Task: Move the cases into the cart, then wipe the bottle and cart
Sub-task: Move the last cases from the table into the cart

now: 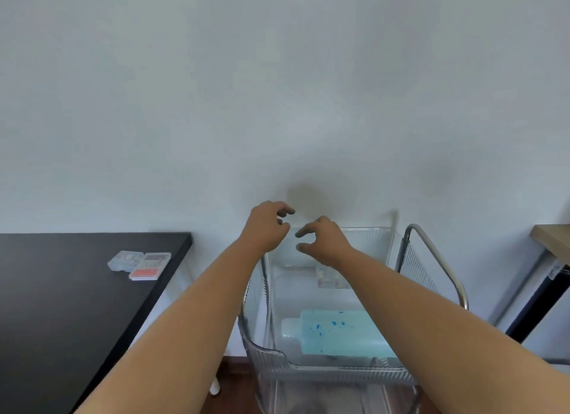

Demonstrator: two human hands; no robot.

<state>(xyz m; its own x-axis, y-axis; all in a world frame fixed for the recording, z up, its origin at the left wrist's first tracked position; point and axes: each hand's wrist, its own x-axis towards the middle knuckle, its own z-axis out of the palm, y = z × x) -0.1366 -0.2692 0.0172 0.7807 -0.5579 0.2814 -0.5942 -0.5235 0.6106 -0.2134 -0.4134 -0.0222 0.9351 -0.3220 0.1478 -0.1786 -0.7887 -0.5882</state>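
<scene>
Both my arms reach forward over a clear ribbed cart (271, 359). My left hand (266, 225) hovers above the cart's far left corner, and my right hand (325, 244) is just beside it over the far rim. Fingers of both are loosely curled and hold nothing. A pale blue bottle (336, 333) lies on its side in the cart's top tray. A small case (328, 279) lies at the tray's back, partly hidden by my right forearm. On the black table (61, 305) to the left lie a clear case (125, 261) and a case with a red card face (149, 267), touching each other.
The cart's metal handle (438, 256) arches up on its right side. A wooden-topped table (552, 241) with a dark leg stands at the far right. A white wall is right behind the cart. Wooden floor shows beneath the cart.
</scene>
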